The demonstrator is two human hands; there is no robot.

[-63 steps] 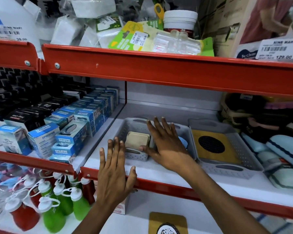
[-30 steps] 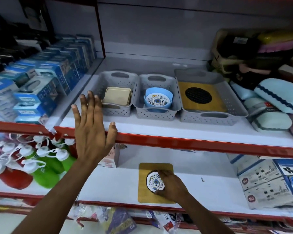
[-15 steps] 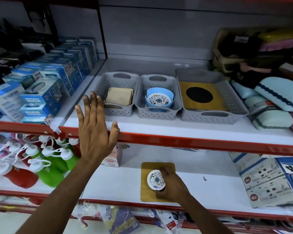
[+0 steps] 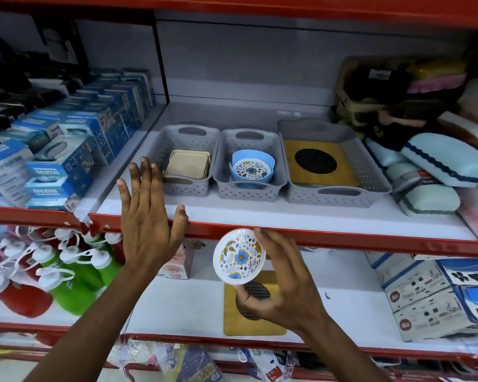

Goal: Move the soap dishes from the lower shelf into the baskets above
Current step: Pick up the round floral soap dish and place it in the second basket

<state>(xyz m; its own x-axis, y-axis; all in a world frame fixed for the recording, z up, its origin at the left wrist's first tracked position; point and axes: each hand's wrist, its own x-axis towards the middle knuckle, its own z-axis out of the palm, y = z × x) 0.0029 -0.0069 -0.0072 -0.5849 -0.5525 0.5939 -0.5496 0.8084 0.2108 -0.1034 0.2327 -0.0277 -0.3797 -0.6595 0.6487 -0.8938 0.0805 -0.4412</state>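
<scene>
My right hand [image 4: 283, 282] grips a round white floral soap dish [image 4: 239, 257], lifted in front of the red shelf edge. Under it on the lower shelf lies a square wooden dish [image 4: 249, 323] with a black mesh centre. My left hand [image 4: 148, 216] rests flat, fingers spread, on the upper shelf's red lip. Three grey baskets stand above: the left basket [image 4: 188, 158] holds beige square dishes, the middle basket [image 4: 250, 188] a blue dish with a floral top, the right basket [image 4: 340, 194] a wooden mesh dish.
Blue boxes [image 4: 75, 150] fill the upper shelf's left side, pale blue cases [image 4: 444, 164] its right. On the lower shelf, red and green bottles [image 4: 66, 274] stand at left, a small pink box [image 4: 177, 263] behind my left wrist, white cartons [image 4: 436, 296] at right.
My right hand has lifted the floral dish off the wooden dish on the lower shelf, up to the level of the red shelf edge. My left hand stays on that edge.
</scene>
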